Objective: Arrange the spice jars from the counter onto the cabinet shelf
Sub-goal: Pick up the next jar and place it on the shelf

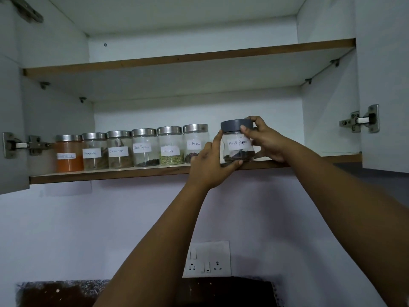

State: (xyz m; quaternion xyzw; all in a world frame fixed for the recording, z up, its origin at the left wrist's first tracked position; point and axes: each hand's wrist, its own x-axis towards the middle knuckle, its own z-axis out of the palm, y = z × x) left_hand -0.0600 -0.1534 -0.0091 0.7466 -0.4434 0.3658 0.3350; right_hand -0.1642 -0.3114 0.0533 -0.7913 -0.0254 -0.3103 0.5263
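Grey-lidded jar point(237, 142) on shelf point(110, 172); left hand point(208, 167), right hand point(264, 138) fingers clamped on it.

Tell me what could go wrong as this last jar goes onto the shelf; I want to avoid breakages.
1. The grey-lidded Black Pepper jar sits near the lower shelf's front edge; released there, it might tip off.
2. The left hand is right beside the Cloves jar, so sliding the new jar leftward could knock the row.
3. The right hand pinches the lid; if it is loose, the glass could slip.
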